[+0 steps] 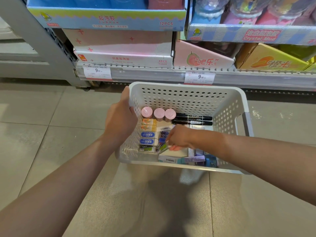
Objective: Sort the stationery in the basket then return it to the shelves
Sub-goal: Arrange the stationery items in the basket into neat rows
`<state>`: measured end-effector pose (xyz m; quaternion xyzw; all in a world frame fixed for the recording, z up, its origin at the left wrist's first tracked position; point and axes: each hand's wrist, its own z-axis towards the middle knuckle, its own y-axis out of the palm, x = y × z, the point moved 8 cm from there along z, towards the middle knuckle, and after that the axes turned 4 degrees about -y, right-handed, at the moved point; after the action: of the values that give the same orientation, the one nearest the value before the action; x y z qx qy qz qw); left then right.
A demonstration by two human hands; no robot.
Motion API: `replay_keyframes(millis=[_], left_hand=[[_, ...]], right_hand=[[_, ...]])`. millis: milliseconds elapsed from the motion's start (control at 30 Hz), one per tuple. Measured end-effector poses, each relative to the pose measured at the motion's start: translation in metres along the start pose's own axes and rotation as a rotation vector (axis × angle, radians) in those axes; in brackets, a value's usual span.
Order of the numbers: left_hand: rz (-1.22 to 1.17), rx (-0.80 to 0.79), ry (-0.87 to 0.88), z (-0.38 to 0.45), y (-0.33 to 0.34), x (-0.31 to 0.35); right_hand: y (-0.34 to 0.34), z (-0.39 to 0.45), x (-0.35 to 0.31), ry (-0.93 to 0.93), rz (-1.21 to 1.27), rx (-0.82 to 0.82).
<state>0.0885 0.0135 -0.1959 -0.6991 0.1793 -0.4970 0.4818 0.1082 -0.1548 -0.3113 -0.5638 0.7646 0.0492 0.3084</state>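
Observation:
A white perforated basket [188, 97] stands on the floor in front of a shelf. My left hand [121, 117] grips its left rim. Inside, three pink round containers [159, 113] line the back, with two black markers [193, 119] to their right. Down the left side lie orange erasers [148, 124], blue erasers [147, 138] and a green-labelled eraser [147, 148]. My right hand [179, 137] reaches into the basket's middle and pinches a small green and white eraser [162, 147], tilted. Purple and blue packs [198, 158] lie at the front right.
The bottom shelf [153, 74] with two 9.90 price tags runs just behind the basket. It holds pink, blue and yellow display boxes [123, 47] of slime. A grey upright [51, 41] stands at the left. Tiled floor [51, 125] surrounds the basket.

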Motion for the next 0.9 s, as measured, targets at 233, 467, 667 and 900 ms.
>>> replay_keyframes(millis=[233, 467, 667, 900], left_hand=[[-0.009, -0.003, -0.017, 0.0, 0.0, -0.002], [0.019, 0.0, -0.02, 0.001, 0.001, -0.004], [0.019, 0.006, -0.001, 0.001, 0.001, -0.004], [0.013, 0.005, -0.005, 0.001, 0.001, -0.004]], right_hand=[[0.049, 0.019, 0.025, 0.321, 0.574, -0.043], [0.047, 0.027, 0.019, 0.305, 0.49, 0.079], [0.039, 0.034, 0.009, 0.216, 0.435, 0.234], [0.039, 0.037, 0.004, 0.166, 0.305, 0.216]])
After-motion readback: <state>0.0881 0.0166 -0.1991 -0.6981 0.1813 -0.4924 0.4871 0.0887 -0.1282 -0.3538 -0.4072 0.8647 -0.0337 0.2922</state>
